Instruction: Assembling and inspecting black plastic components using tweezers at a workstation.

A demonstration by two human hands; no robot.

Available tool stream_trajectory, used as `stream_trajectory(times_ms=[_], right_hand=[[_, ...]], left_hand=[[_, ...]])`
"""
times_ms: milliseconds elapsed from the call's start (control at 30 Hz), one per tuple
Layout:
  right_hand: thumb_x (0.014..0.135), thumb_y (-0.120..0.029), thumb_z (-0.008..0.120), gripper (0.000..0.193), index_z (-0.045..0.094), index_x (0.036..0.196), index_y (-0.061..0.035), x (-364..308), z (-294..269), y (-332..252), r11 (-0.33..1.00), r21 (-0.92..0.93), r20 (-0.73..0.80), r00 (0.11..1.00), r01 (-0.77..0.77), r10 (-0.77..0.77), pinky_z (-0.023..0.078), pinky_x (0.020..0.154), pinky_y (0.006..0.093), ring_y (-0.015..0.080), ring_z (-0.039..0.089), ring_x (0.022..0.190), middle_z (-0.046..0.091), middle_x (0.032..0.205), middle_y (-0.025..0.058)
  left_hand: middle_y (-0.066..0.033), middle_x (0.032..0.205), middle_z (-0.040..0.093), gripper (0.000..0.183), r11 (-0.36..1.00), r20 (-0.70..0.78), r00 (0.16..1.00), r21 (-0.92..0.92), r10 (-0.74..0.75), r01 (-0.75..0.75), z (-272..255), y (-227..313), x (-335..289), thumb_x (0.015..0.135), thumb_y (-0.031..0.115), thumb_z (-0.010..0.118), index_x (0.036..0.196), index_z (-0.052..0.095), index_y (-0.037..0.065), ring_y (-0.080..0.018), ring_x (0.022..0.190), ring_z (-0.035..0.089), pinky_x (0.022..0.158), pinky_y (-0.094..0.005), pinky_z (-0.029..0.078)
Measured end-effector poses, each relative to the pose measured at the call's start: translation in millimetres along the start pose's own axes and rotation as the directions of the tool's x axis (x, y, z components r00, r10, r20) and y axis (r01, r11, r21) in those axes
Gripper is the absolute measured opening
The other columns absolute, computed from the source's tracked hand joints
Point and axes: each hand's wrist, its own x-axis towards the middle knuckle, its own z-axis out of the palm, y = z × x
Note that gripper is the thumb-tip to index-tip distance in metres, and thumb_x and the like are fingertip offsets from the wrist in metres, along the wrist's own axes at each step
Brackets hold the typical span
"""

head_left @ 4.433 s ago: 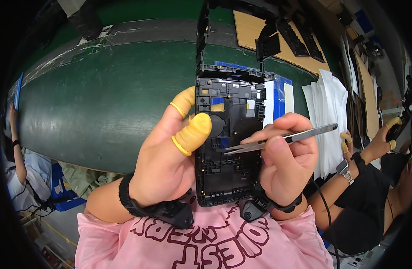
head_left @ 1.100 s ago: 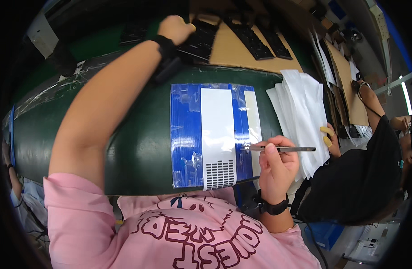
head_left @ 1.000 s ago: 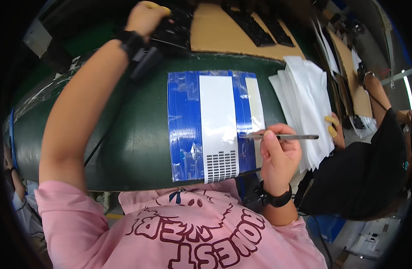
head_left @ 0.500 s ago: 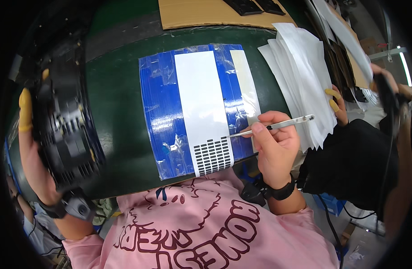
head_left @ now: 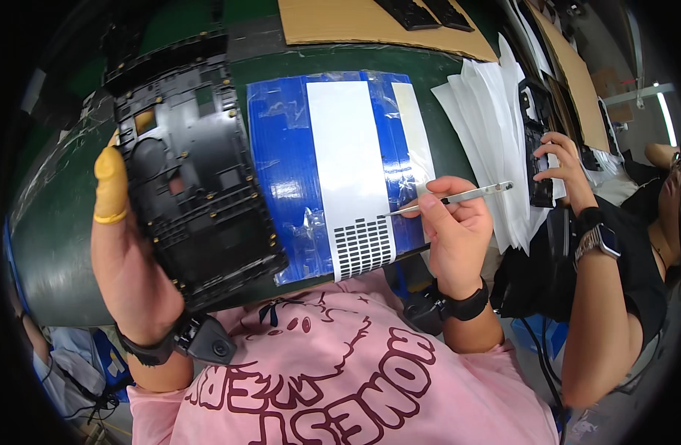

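Observation:
My left hand [head_left: 125,252], with a yellow finger cot on its thumb, is closed on a black plastic housing [head_left: 192,185] with ribs, openings and small brass inserts. The housing is held tilted, left of a blue taped board [head_left: 285,170]. Between the fingers of my right hand [head_left: 455,233] is a pair of metal tweezers [head_left: 466,196]. Its tips are at the upper right edge of a block of small black adhesive pads [head_left: 363,248], on a white backing sheet [head_left: 348,141] lying across the board. Whether they grip a pad is too small to tell.
A stack of white sheets [head_left: 478,133] stands right of the board. Beyond it a co-worker's hand [head_left: 567,167] holds another black part [head_left: 535,141]. Brown cardboard [head_left: 340,22] with black parts lies at the back of the green table [head_left: 58,245].
My left hand has brought the housing rightward, nearer the board, with its inner side now in view. The tweezers stay by the pads. The co-worker's hand now holds a black part beside the sheets.

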Motion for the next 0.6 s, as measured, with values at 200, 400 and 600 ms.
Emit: stream_trajectory(times_ms=[200,400,600], right_hand=[[0.075,0.000,0.055,0.020,0.048,0.093,0.0038,-1.9,11.6,-15.1,0.997,0.067,-0.027,0.999,-0.031,0.032,0.034,0.046,0.0145,0.0071,0.052,0.054,0.059,0.070,0.0117],[0.076,0.001,0.053,0.020,0.045,0.094,0.0042,-8.3,44.3,-49.2,0.976,0.202,0.161,0.980,0.085,-0.118,0.039,0.052,0.0160,0.0081,0.053,0.060,0.059,0.073,0.0138],[0.073,0.010,0.053,0.027,0.043,0.098,0.0059,-4.5,81.1,-59.6,0.948,0.286,0.407,0.878,0.140,-0.252,0.046,0.070,0.0252,0.0174,0.058,0.076,0.058,0.083,0.0164]], left_hand=[[-0.0084,0.105,0.051,0.038,0.998,0.084,0.996,-0.055,0.014,-0.009,15.2,-3.1,-6.9,0.088,0.025,0.038,0.118,0.038,0.002,-0.0163,0.089,0.051,0.080,-0.0301,0.043],[-0.0091,0.111,0.047,0.038,0.991,0.175,0.976,0.062,-0.128,0.118,18.1,-20.6,-6.0,0.089,0.025,0.035,0.121,0.033,0.005,-0.0186,0.099,0.048,0.084,-0.0345,0.041],[-0.0110,0.113,0.045,0.042,0.980,0.182,0.966,-0.043,-0.185,0.196,25.3,-19.3,-11.7,0.088,0.027,0.037,0.121,0.031,0.003,-0.0196,0.101,0.047,0.085,-0.0331,0.041]])
